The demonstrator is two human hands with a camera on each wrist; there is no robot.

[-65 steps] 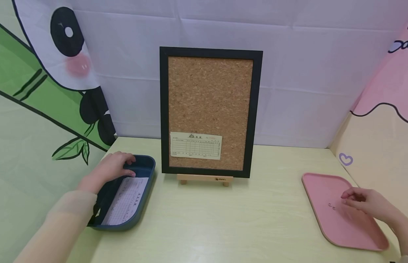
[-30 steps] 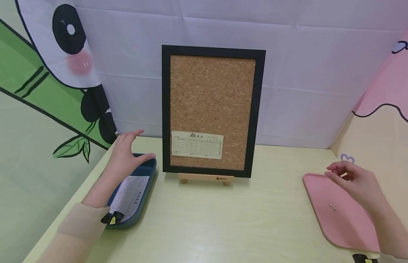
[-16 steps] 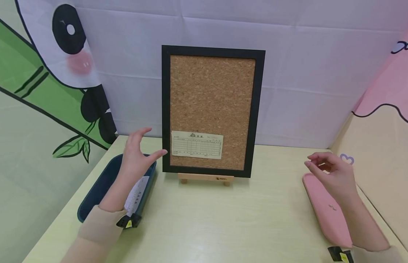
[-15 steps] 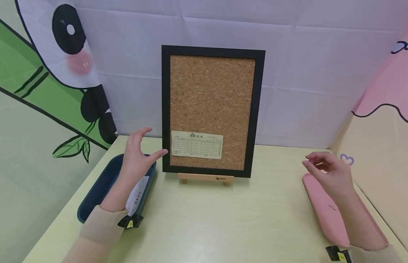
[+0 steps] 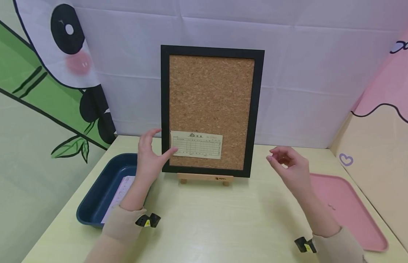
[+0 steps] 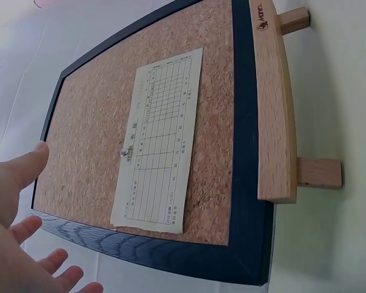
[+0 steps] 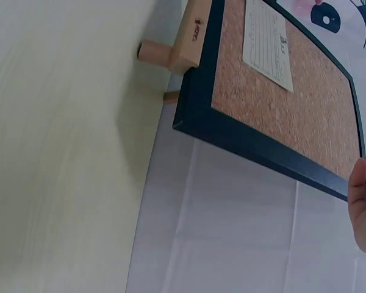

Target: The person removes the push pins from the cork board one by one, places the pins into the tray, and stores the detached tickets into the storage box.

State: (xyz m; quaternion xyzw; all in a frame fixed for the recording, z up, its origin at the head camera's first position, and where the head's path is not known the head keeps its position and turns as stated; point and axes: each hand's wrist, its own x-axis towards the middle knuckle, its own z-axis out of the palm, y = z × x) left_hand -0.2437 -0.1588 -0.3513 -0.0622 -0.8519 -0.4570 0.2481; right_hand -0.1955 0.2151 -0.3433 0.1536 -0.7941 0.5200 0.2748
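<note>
A cork board (image 5: 210, 95) in a black frame stands upright on a small wooden easel (image 5: 204, 178). A printed paper form (image 5: 205, 146) lies flat against its lower left, and a clear push pin (image 6: 125, 152) shows on the form in the left wrist view. My left hand (image 5: 148, 159) is beside the board's left edge, thumb and fingers spread wide, holding nothing; whether it touches the frame is unclear. Right of the board, my right hand (image 5: 291, 170) is in the air, thumb and forefinger pinching what looks like a tiny push pin, mostly hidden by the fingertips.
At the left, a dark blue tray (image 5: 89, 215) holds more printed paper (image 5: 123, 186), partly behind my left forearm. On the right lies a pink tray (image 5: 352, 208) with small pins (image 5: 331, 206) on it. Printed cloth hangs behind the table.
My left hand has left the blue tray and moved right to the board's edge. My right hand has risen from the pink tray and moved left toward the board, fingertips still pinched.
</note>
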